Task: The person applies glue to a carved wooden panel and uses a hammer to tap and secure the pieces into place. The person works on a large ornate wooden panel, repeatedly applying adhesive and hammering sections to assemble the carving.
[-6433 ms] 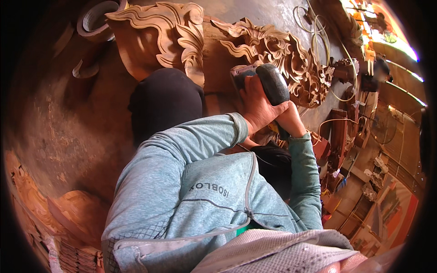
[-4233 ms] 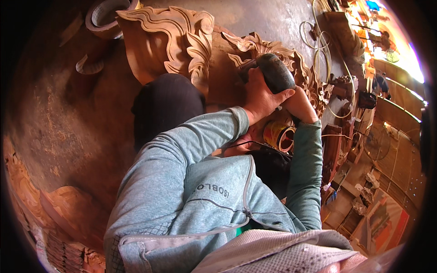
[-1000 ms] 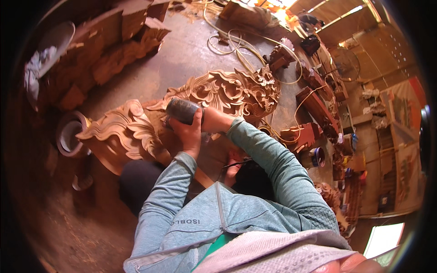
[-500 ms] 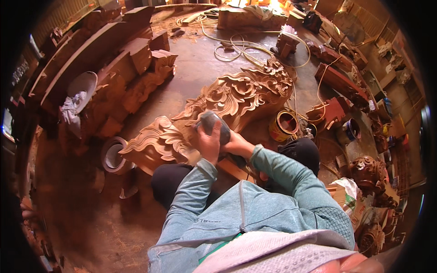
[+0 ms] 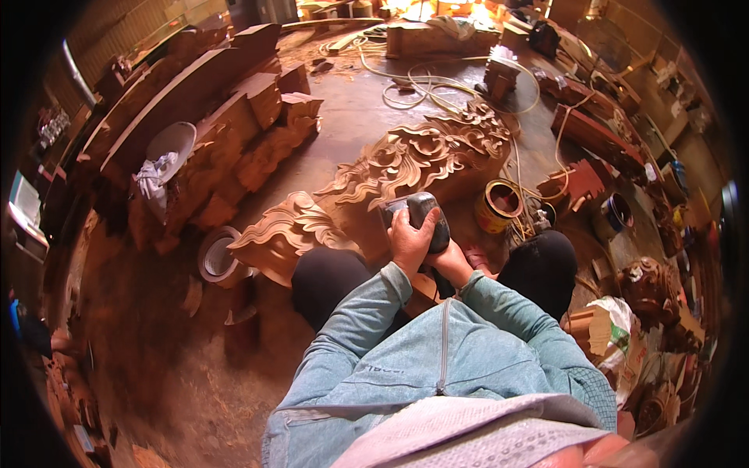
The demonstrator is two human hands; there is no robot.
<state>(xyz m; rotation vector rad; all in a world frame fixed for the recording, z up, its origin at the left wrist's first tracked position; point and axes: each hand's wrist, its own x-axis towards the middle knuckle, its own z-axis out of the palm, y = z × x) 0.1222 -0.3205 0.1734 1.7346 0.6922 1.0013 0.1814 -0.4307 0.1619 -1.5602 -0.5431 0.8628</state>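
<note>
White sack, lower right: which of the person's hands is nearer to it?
Right. The right hand is left of the white sack and higher in the picture; the left hand is farther left.

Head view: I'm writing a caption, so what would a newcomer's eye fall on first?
Probably the carved wooden scrollwork, just above the picture's middle. Next, the dark rounded tool held by the left hand and right hand, nearer the body. Then the yellow-and-red can, right of the tool.

Jacket (image 5: 398,366): heathered blue-green, grey front zip (image 5: 445,343)
Sleeves (image 5: 507,310): long, right one grid-patterned
Trousers (image 5: 540,269): black
Cloth (image 5: 460,429): pale, dotted
</note>
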